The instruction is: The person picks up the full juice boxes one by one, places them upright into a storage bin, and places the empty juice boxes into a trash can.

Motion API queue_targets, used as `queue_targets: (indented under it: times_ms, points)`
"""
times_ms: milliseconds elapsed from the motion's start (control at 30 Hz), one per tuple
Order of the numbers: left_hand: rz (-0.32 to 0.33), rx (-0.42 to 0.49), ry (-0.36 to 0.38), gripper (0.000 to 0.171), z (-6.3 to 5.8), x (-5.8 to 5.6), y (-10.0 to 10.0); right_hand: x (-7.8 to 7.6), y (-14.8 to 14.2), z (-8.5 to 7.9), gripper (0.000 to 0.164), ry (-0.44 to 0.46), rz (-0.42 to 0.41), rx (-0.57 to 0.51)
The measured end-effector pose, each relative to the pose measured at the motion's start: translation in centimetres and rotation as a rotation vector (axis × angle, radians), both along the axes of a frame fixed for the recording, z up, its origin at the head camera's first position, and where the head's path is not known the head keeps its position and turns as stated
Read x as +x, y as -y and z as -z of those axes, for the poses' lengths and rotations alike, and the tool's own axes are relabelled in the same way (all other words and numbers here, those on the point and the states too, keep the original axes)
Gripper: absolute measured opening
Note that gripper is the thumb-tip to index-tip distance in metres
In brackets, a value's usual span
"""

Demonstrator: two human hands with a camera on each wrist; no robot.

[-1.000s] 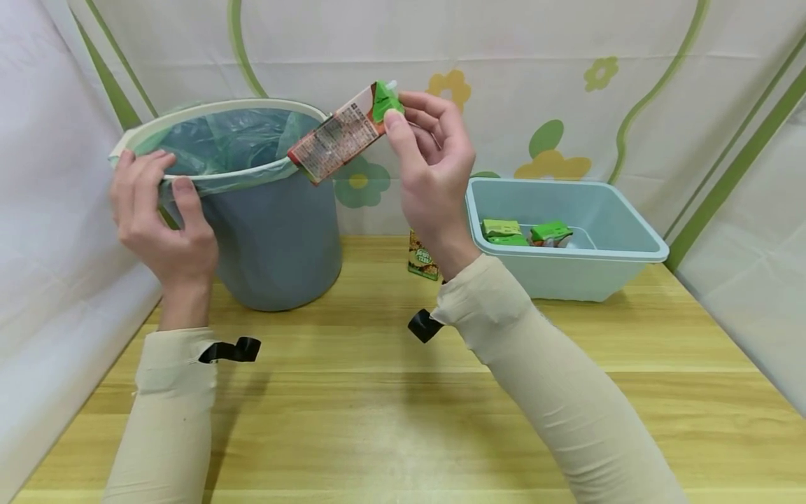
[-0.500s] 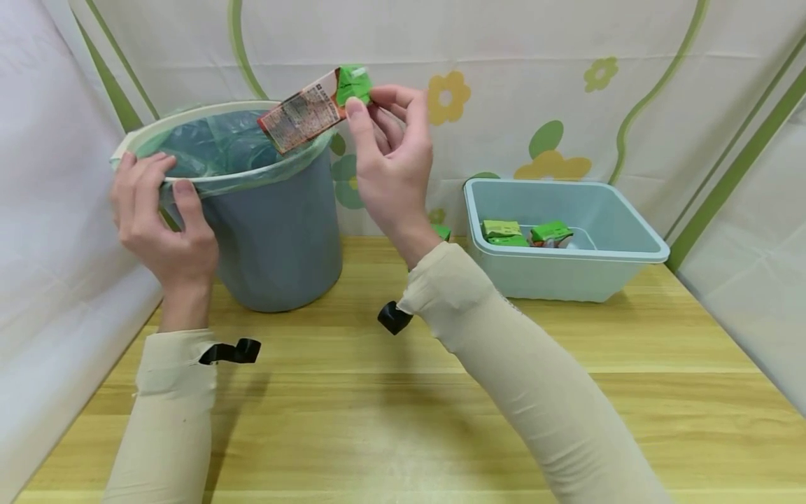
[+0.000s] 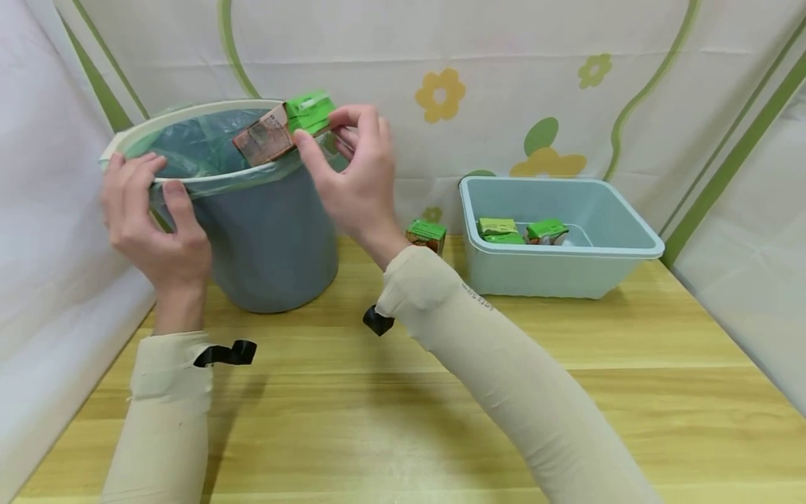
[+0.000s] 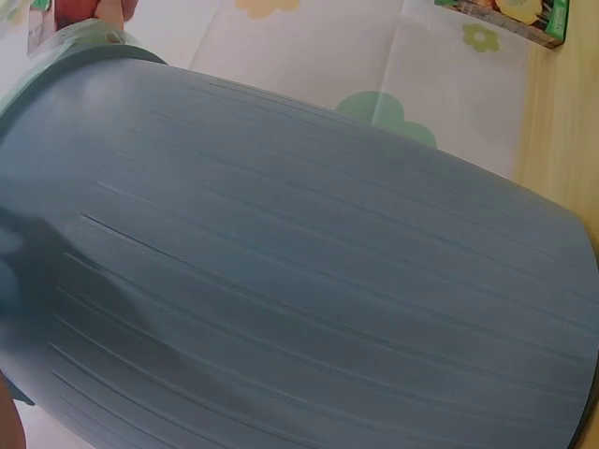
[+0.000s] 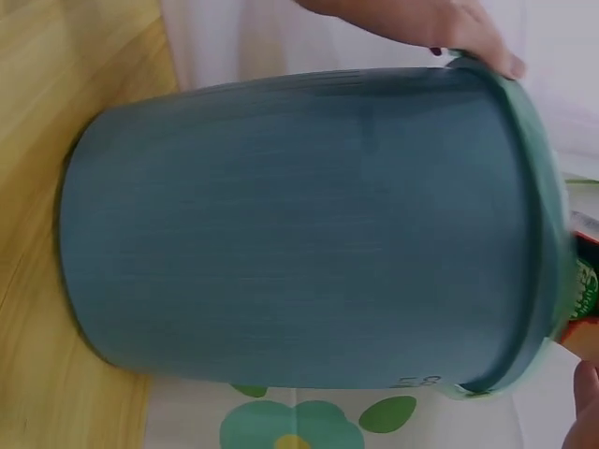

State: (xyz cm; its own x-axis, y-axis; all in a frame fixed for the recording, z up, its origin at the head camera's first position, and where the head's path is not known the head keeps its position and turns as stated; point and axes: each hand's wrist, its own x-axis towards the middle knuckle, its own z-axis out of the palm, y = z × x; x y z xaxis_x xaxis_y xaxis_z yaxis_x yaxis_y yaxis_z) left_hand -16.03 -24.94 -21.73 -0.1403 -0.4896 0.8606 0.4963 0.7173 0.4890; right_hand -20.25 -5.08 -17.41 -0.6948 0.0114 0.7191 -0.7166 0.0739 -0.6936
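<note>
A grey-blue trash bin point(image 3: 271, 245), lined with a thin green bag point(image 3: 195, 147), stands at the back left. My left hand point(image 3: 157, 224) grips its near left rim, thumb outside and fingers over the edge. At the right side of the rim, my right hand point(image 3: 359, 175) pinches a small drink carton point(image 3: 264, 138) by its green top. The carton slants down to the left, its lower end over the bin's opening. In the right wrist view, part of the carton point(image 5: 587, 290) shows past the rim. The bin's wall point(image 4: 309, 253) fills most of the left wrist view.
A pale blue plastic tub point(image 3: 548, 273) sits at the back right with several green-topped cartons point(image 3: 546, 231) inside. Between bin and tub, another carton point(image 3: 427, 234) stands on the wooden table point(image 3: 315, 420), partly behind my right wrist. A white patterned curtain point(image 3: 378, 42) hangs behind.
My right hand has moved left and, lately, lower, bringing the carton from beside the bin to over its opening. The standing carton has come into fuller view. My left hand keeps its hold.
</note>
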Motion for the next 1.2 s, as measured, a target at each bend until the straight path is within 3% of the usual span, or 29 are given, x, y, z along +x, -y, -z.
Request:
queue_targets:
  times_ms: [167, 467, 733, 1000, 1200]
  points:
    - [-0.007, 0.009, -0.001, 0.041, -0.1, 0.4, 0.6, 0.1, 1.2, 0.2, 0.036, -0.011, 0.040, 0.191]
    - [-0.020, 0.014, -0.001, 0.037, 0.1, 0.6, 1.2, 0.2, 2.5, -0.3, 0.038, -0.020, 0.108, 0.443]
    - [-0.019, -0.001, -0.018, 0.034, 0.6, -0.5, 2.2, 0.2, 2.7, -0.4, 0.041, 0.001, 0.159, 0.528]
    - [-0.023, -0.005, -0.007, 0.033, 0.5, -0.4, 2.3, 0.6, 3.1, -1.8, 0.045, 0.113, 0.237, 0.678]
    - [-0.024, -0.005, -0.012, 0.034, 0.3, -0.2, 2.2, 0.8, 3.2, -2.2, 0.045, 0.128, 0.260, 0.747]
